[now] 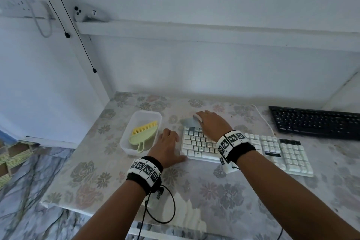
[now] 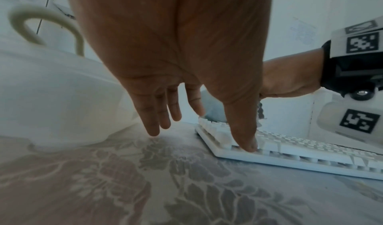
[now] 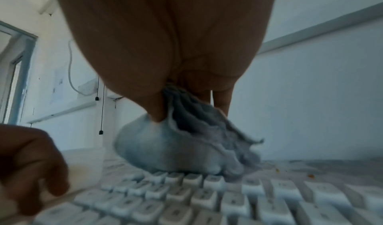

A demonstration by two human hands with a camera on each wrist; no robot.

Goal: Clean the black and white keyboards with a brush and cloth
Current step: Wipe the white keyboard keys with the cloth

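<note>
The white keyboard (image 1: 272, 152) lies across the middle of the table, and the black keyboard (image 1: 319, 122) sits behind it at the far right. My right hand (image 1: 210, 122) grips a bunched grey cloth (image 3: 186, 146) and holds it on the white keyboard's (image 3: 207, 199) top-left keys. My left hand (image 1: 167, 146) lies flat on the table by the keyboard's left end, fingers straight, thumb (image 2: 246, 140) touching the front left corner of the white keyboard (image 2: 290, 156). The yellow-green brush (image 1: 143, 135) lies in a clear plastic tub (image 1: 124, 142).
The tub stands just left of my left hand on the flowered tablecloth (image 1: 116, 181). A white cable (image 1: 263, 117) runs from the white keyboard toward the back wall. A shelf ledge (image 1: 194, 31) juts out above the table. Black cords (image 1: 78, 31) hang at the left.
</note>
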